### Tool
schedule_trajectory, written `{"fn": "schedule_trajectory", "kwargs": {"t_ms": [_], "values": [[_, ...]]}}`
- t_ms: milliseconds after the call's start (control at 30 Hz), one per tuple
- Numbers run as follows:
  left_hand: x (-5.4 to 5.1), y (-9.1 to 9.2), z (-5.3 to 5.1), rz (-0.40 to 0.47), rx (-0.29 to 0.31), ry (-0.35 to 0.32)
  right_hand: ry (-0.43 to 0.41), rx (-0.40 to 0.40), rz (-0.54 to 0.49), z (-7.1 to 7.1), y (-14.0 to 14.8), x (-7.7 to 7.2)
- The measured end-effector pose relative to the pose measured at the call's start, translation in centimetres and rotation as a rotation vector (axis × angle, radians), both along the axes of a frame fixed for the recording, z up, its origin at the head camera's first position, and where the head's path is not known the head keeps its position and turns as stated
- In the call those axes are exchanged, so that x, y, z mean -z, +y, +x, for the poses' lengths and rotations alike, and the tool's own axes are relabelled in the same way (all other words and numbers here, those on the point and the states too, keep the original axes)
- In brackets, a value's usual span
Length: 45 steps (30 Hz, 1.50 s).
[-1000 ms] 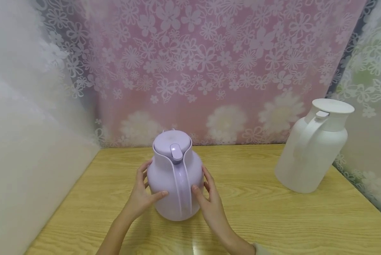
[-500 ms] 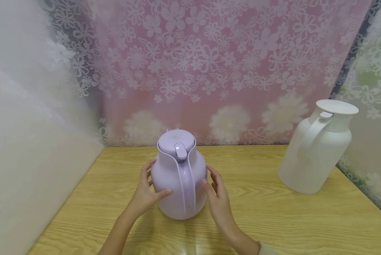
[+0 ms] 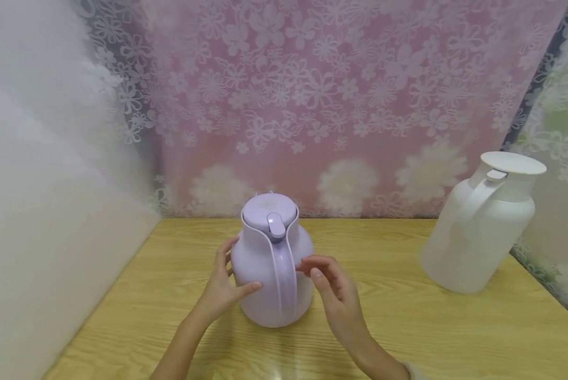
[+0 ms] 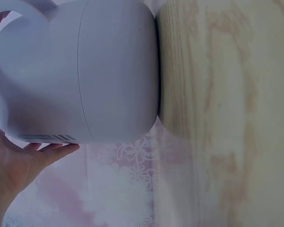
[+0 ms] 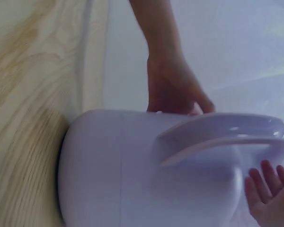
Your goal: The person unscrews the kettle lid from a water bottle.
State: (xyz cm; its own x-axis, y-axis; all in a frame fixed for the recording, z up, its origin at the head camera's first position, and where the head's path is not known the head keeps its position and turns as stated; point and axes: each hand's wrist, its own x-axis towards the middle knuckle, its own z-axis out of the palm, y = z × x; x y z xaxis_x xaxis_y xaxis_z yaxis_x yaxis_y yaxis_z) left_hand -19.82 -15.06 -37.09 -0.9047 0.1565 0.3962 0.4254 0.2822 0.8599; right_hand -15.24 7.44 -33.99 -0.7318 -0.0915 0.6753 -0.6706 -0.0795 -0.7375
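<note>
A lilac thermos jug (image 3: 257, 264) stands upright on the wooden table, its handle turned to the near side and a bit right. The left hand (image 3: 221, 290) grips the jug's left side, thumb on the front and fingers round the far side; the left wrist view shows those fingers (image 4: 57, 152) against the body (image 4: 113, 71). Beside the handle, the right hand (image 3: 343, 303) is off the body with relaxed, bent fingers. In the right wrist view a gap shows between the right hand (image 5: 274, 201) and the handle (image 5: 227, 127).
A white thermos jug (image 3: 483, 227) stands at the right of the wooden table (image 3: 374, 338). Behind the table hangs a pink flowered curtain (image 3: 312, 105). A pale wall (image 3: 65, 184) rises along the left edge.
The right hand has let go of the jug's right side and moved back toward the near right. The left hand keeps its hold. The whole head view has shifted slightly.
</note>
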Motion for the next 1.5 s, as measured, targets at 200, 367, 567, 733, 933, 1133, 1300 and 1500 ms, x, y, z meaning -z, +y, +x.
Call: {"fn": "schedule_trajectory", "kwargs": {"t_ms": [200, 367, 567, 733, 933, 1133, 1300, 1500], "values": [[-1.7, 0.5, 1.4, -0.012, -0.007, -0.038, -0.291, -0.259, 0.095, 0.3, -0.7, -0.8], [-1.8, 0.5, 1.5, -0.01, 0.006, -0.004, -0.374, -0.39, 0.055, 0.3, -1.4, -1.0], [-1.9, 0.6, 1.3, -0.027, 0.007, 0.014, -0.378, -0.4, 0.038, 0.3, -1.7, -1.0], [-0.8, 0.3, 0.6, -0.029, 0.006, 0.007, -0.332, -0.374, 0.071, 0.2, -1.7, -0.8], [0.8, -0.5, -0.6, -0.041, 0.007, 0.011, -0.311, -0.35, 0.097, 0.2, -1.8, -0.7], [0.5, -1.5, -0.8, -0.027, 0.097, 0.079, -0.331, -0.35, 0.11, 0.3, -1.8, -0.9], [-1.4, -1.8, -0.5, -0.017, 0.118, 0.165, -0.331, -0.34, 0.13, 0.3, -1.8, -1.1], [-4.4, -1.3, -0.4, -0.027, 0.086, 0.305, -0.342, -0.328, 0.128, 0.5, -1.6, -1.1]]}}
